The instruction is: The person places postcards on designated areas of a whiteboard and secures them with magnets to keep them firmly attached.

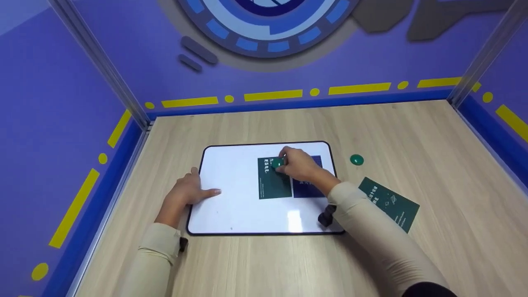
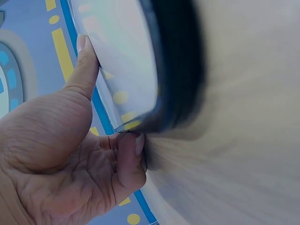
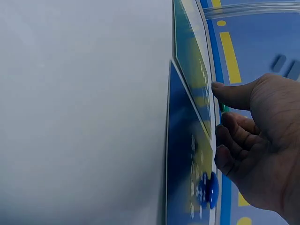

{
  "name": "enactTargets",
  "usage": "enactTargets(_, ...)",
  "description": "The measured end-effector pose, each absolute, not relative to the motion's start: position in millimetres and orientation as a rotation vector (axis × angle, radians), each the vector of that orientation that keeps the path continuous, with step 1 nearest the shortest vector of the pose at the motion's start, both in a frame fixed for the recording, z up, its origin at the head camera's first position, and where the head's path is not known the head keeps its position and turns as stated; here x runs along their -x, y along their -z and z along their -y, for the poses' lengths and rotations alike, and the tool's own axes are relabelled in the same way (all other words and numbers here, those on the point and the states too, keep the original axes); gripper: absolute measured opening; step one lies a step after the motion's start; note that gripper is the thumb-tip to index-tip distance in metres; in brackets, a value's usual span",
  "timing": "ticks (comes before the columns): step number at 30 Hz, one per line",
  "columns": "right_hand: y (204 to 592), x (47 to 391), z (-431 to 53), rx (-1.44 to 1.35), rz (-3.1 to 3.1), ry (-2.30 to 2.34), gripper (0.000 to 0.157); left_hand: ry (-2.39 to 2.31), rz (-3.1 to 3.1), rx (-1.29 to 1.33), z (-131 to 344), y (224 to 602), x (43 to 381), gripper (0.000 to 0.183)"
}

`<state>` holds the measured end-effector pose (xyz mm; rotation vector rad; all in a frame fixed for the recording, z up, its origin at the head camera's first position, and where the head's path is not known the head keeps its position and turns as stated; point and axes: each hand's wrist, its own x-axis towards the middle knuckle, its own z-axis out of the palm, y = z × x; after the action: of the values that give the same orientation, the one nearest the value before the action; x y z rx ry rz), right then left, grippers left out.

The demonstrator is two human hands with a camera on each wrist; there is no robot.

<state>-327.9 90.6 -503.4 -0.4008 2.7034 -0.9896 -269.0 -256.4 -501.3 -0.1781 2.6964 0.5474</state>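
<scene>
At the whiteboard's (image 1: 233, 169) left edge, I log the left hand (image 1: 187, 189) gripping: thumb over the white face, other fingers at the rim. Rightward, a green card (image 1: 274, 183) lies on the whiteboard; at its upper part the right hand (image 1: 300, 164), fingers narrow, pinches a green magnet (image 1: 276, 162). Just beside: blue card (image 1: 308, 191), part-covered, bearing a blue magnet (image 3: 214, 190). Table (image 1: 437, 156), right: second green magnet (image 1: 357, 159), then second green card (image 1: 401, 207), part-hidden by a sleeve (image 1: 371, 227).

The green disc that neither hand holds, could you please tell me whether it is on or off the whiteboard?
Off: in the head view, the green disc lies on the wooden table, right of the whiteboard.
</scene>
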Motion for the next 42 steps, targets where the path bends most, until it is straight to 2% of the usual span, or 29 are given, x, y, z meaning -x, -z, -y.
enactTargets(18, 509.7, 340.7, -79.6, 0.297, -2.732, 0.926, 0.045, -0.537, -2.724, 0.158, 250.9, 498.2, 268.3, 0.124)
enactTargets(42, 512.5, 336.9, -68.2, 0.309, -2.752, 0.828, 0.045, -0.512, -2.721, 0.172, 256.3, 500.7, 269.0, 0.122)
